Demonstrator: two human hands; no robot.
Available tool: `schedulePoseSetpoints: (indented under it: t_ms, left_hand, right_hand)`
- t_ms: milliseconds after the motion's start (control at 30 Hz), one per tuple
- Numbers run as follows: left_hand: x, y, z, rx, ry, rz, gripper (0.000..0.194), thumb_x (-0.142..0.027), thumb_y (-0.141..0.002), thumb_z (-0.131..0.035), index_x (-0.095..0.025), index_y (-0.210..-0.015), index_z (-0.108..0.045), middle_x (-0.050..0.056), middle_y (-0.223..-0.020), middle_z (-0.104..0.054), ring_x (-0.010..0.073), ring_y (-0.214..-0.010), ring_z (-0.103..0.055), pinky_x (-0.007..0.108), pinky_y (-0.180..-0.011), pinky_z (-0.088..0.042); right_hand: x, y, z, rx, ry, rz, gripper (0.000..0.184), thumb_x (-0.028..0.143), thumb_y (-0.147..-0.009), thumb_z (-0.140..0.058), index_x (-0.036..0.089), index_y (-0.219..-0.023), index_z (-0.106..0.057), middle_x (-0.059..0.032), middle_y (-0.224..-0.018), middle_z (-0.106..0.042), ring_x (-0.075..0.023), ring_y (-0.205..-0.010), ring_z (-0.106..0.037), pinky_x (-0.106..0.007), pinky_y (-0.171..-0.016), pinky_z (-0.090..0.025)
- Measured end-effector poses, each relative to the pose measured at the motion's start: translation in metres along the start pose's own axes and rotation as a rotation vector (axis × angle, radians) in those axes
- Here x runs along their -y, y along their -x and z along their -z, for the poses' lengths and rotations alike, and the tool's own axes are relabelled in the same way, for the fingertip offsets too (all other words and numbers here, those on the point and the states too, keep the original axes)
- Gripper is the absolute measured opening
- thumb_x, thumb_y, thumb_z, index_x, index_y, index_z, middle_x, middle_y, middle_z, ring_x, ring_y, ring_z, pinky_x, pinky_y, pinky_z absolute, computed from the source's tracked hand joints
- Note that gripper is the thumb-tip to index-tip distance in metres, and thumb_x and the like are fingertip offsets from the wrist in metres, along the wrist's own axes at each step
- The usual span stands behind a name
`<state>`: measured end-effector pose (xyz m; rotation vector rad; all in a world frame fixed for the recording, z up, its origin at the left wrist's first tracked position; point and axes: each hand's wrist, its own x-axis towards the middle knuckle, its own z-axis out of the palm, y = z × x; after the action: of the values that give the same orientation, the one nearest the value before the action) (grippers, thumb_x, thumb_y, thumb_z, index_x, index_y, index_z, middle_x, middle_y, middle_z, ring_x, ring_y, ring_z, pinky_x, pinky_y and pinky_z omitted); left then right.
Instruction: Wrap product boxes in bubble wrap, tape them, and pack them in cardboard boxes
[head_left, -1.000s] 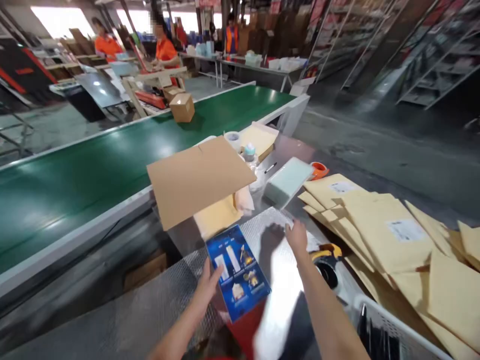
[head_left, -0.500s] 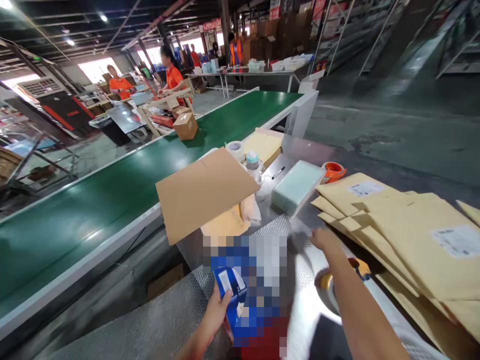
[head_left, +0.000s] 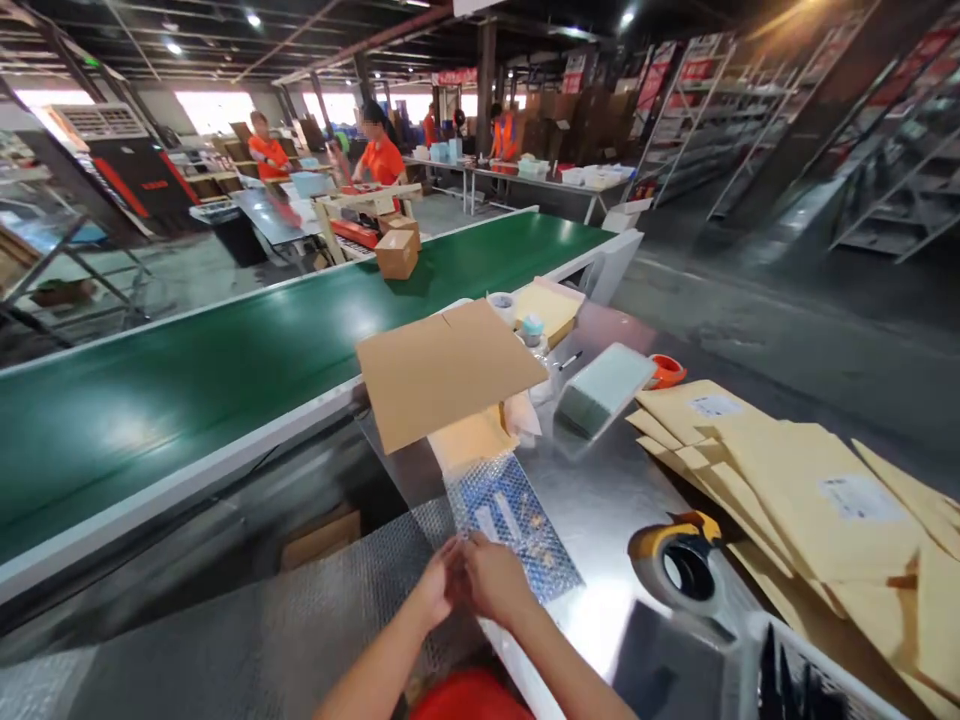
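A blue box (head_left: 491, 510) with white panels lies on the metal table, covered by clear bubble wrap (head_left: 551, 560). At its near left edge my left hand (head_left: 436, 588) is closed, its fingertips close together at the wrap. Beside it my right hand (head_left: 495, 578) has curled fingers and almost touches the left. Both hands seem to pinch the wrap's edge, though the fingertips are partly hidden. A long sheet of bubble wrap (head_left: 300, 620) runs from there to the lower left.
A tape dispenser (head_left: 679, 565) stands right of my hands, near stacked padded envelopes (head_left: 795, 470). Ahead lie a cardboard sheet (head_left: 450, 370), a stack of pale bubble sheets (head_left: 607, 390) and orange tape (head_left: 666, 371). A green conveyor (head_left: 300, 335) carries a carton (head_left: 397, 253). Several people work beyond.
My left hand has let go of the blue box, which now lies under bubble wrap. My right hand has come left from near the tape dispenser to join it. The view has shifted.
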<state>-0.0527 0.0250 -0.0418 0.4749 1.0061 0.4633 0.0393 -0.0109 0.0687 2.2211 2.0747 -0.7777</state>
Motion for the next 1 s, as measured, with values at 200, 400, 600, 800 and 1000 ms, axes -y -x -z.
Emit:
schedulePoseSetpoints:
  t_ms: [200,400,600,800,1000]
  left_hand:
    - [-0.028,0.014,-0.005,-0.026,0.041,-0.042,0.057,-0.069,-0.053,-0.077,-0.019,-0.065,-0.054,-0.004,-0.054,-0.054,0.0115,-0.048,-0.051,0.023,-0.047,-0.034]
    - [-0.033,-0.004,-0.014,-0.128,-0.07,-0.196,0.05,-0.051,-0.042,-0.088,-0.016,-0.05,-0.053,-0.005,-0.048,-0.05,0.0086,-0.05,-0.046,0.022,-0.051,-0.033]
    - [-0.015,-0.013,-0.015,-0.141,-0.098,-0.186,0.049,-0.058,-0.05,-0.082,-0.016,-0.061,-0.058,-0.004,-0.054,-0.054,0.0105,-0.05,-0.051,0.023,-0.053,-0.039]
    - [-0.015,-0.012,-0.016,-0.346,-0.21,-0.256,0.028,-0.038,-0.067,-0.074,-0.017,-0.073,-0.057,0.001,-0.07,-0.06,0.0186,-0.071,-0.061,0.031,-0.069,-0.049]
    - [-0.024,0.017,-0.04,-0.471,-0.405,-0.465,0.024,-0.02,-0.076,-0.065,-0.019,-0.1,-0.062,0.01,-0.115,-0.061,0.0246,-0.116,-0.054,0.038,-0.105,-0.038]
  right_hand:
    - [0.002,-0.011,-0.018,0.008,0.148,-0.03,0.037,0.007,-0.083,-0.048,0.013,-0.115,-0.065,-0.0155,-0.115,-0.066,-0.0273,-0.092,-0.069,-0.034,-0.075,-0.053]
    - [0.019,-0.002,-0.044,-0.075,0.22,-0.059,0.043,-0.001,-0.085,-0.037,0.01,-0.117,-0.065,-0.0198,-0.113,-0.065,-0.0308,-0.1,-0.064,-0.04,-0.076,-0.053]
    - [-0.02,0.006,-0.017,-0.183,0.162,0.056,0.037,0.016,-0.094,-0.041,0.021,-0.124,-0.061,-0.0104,-0.128,-0.062,-0.0227,-0.117,-0.057,-0.036,-0.098,-0.044]
    - [-0.061,-0.017,-0.04,-0.266,0.314,0.122,0.063,0.019,-0.086,-0.044,0.02,-0.148,-0.035,-0.0085,-0.157,-0.025,-0.0354,-0.145,-0.019,-0.066,-0.113,-0.013]
    - [-0.059,-0.018,-0.054,-0.281,0.358,0.109,0.068,0.015,-0.083,-0.043,0.02,-0.149,-0.033,-0.0079,-0.158,-0.018,-0.0358,-0.146,-0.015,-0.066,-0.113,-0.008]
